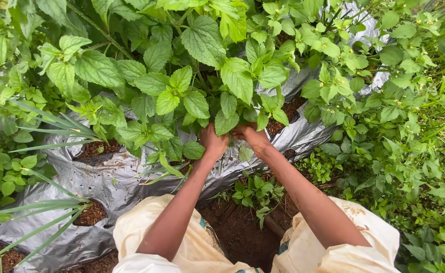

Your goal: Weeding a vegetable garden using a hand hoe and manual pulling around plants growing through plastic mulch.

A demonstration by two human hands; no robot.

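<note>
Left hand [213, 141] and right hand [253, 135] side by side, both closed around base of leafy weed [222, 76], grey plastic mulch sheet [116, 177] beneath, near centre.

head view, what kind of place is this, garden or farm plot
Most likely an outdoor vegetable or crop bed. Silver plastic mulch sheeting with planting holes covers raised soil, leafy green plants crowd it, and both hands, left hand and right hand, reach under the leaves.

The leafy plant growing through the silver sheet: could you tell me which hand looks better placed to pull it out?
Neither clearly: the left hand and right hand both reach under the leafy plant, side by side; leaves hide the fingers.
</note>
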